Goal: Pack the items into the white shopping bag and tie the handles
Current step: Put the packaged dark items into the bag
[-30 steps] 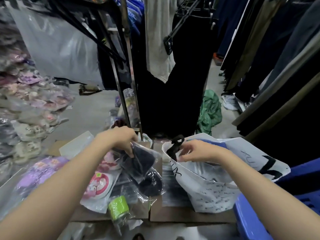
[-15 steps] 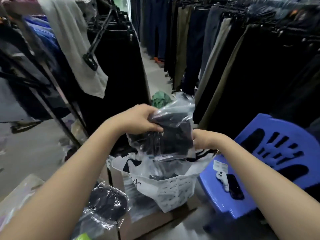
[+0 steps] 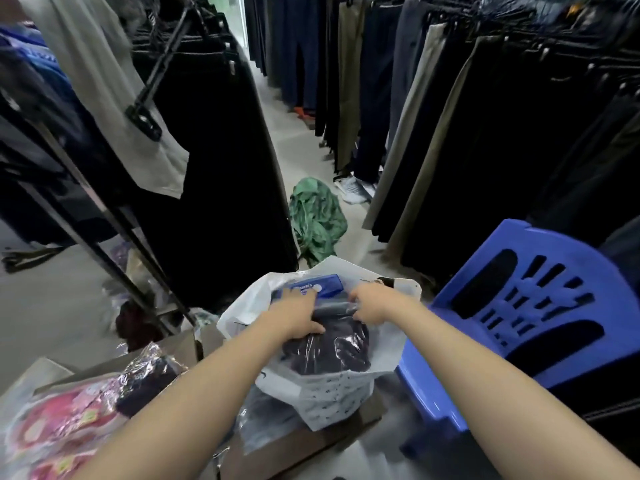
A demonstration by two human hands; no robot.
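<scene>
While racks of dark trousers (image 3: 450, 109) fill the far side, a blue plastic chair (image 3: 526, 306) stands right of the white shopping bag (image 3: 322, 400), which sits on cardboard. Inside its open mouth lies a clear-wrapped dark garment (image 3: 332, 348), pressed by the left hand (image 3: 298, 315) and right hand (image 3: 372, 303), fingers curled onto the wrap.

The bag (image 3: 322, 393) stands on a box (image 3: 304, 441), with the chair (image 3: 526, 306) just right of it. A packet (image 3: 325, 348) lies in the bag, both hands on it. More packets (image 3: 86, 410) lie left. Behind the bag, a cloth (image 3: 317, 216) lies on the floor between clothes racks.
</scene>
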